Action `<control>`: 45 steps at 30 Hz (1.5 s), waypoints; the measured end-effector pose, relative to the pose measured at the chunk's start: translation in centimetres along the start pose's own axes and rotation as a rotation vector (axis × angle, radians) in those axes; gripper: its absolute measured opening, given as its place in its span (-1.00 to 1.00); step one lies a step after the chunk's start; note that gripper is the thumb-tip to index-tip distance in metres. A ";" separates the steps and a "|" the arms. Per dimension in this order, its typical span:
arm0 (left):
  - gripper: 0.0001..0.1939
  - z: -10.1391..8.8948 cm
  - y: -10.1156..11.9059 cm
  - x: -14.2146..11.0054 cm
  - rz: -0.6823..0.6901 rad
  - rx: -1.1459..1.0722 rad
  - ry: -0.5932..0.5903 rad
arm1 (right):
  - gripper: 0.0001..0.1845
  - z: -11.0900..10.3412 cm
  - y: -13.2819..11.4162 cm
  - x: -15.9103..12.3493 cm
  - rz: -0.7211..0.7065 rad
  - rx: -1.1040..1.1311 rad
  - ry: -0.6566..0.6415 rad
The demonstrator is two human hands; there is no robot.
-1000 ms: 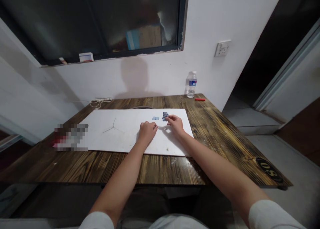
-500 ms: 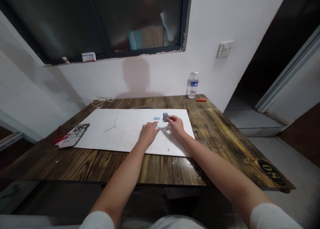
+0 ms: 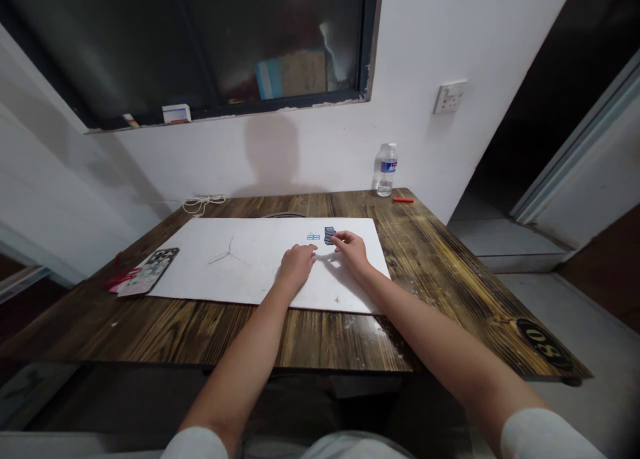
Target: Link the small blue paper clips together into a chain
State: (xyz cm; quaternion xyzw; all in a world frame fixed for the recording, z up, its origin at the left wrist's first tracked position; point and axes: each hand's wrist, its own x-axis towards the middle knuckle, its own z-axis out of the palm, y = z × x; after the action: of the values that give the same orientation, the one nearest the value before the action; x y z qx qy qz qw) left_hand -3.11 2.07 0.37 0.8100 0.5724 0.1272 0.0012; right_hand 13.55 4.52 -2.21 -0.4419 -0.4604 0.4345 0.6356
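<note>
Left hand (image 3: 297, 267) loosely curled, palm down on white board (image 3: 240, 279), fingertips near small blue-and-white piece (image 3: 313, 237). Right hand (image 3: 353, 252) bunched, fingertips at lower edge of dark blue stack (image 3: 329, 235) on board (too small to tell what it is, or whether pinched). Board on dark-grained wooden table (image 3: 350, 339); phone (image 3: 147, 271) just beside board's left edge; water bottle (image 3: 385, 171) at table's far edge.
</note>
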 end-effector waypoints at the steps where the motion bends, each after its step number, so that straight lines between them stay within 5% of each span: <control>1: -0.63 0.0 0.1 0.0 0.008 0.006 0.003 | -0.69 0.0 0.0 0.0 0.000 -0.001 -0.001; 15: -0.52 0.1 0.1 -0.1 -0.063 -0.105 0.047 | -0.70 0.0 0.2 0.0 -0.031 -0.044 -0.018; 27: -0.78 0.0 -0.2 -0.1 -0.156 -0.108 0.084 | -0.72 0.0 0.3 0.0 -0.051 -0.056 -0.034; 37: -0.90 0.1 0.1 0.3 -0.179 -0.611 0.321 | -0.72 0.1 0.9 0.0 -0.057 -0.089 -0.097; 45: -0.77 0.3 0.2 0.7 -0.218 -0.954 0.296 | -0.76 0.5 0.4 -0.3 -0.044 -0.066 -0.196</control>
State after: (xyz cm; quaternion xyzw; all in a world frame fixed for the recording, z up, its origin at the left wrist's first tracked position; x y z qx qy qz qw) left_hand -2.62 2.72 0.22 0.6284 0.5257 0.4869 0.3028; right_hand 12.94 4.43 -2.56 -0.4077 -0.5443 0.4460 0.5819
